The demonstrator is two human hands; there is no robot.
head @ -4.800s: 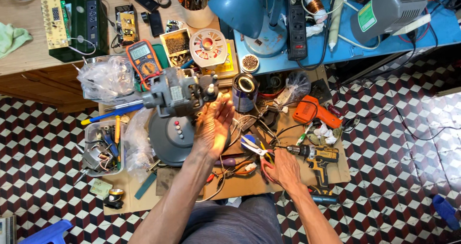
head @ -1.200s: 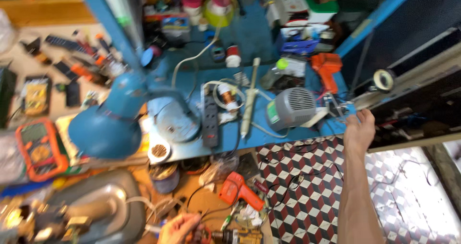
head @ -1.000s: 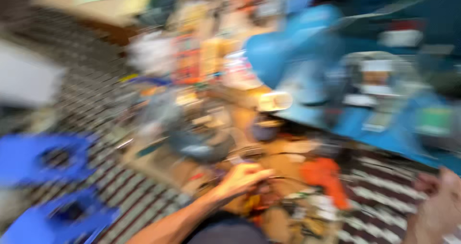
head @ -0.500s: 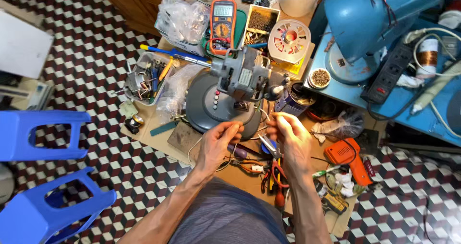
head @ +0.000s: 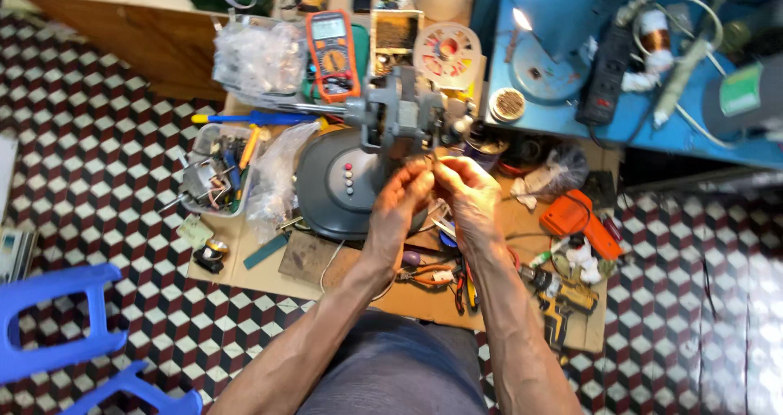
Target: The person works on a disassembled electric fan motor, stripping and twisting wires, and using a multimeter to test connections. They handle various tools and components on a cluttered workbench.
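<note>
Over cardboard (head: pixel 310 260), both hands pinch wires (head: pixel 430 160) below motor (head: pixel 404 117).

Multimeter (head: pixel 331 54): lying at eleven o'clock, orange-edged.
Blue lamp (head: pixel 557 23): standing at one o'clock on the blue shelf (head: pixel 693 129).
Orange tool (head: pixel 581 224): lying at three o'clock.
Blue stool (head: pixel 61 346): sitting at eight o'clock.
Plastic tray (head: pixel 214 170): holding tools at nine o'clock.

Both bare forearms extend from 6 o'clock toward 12 o'clock and converge at frame centre. The left hand (head: pixel 398 207) is curled, its fingers (head: pixel 418 178) bent inward in a pinch. The right hand (head: pixel 471 196) sits just beside it at 3 o'clock, fingertips meeting the left's.
</note>
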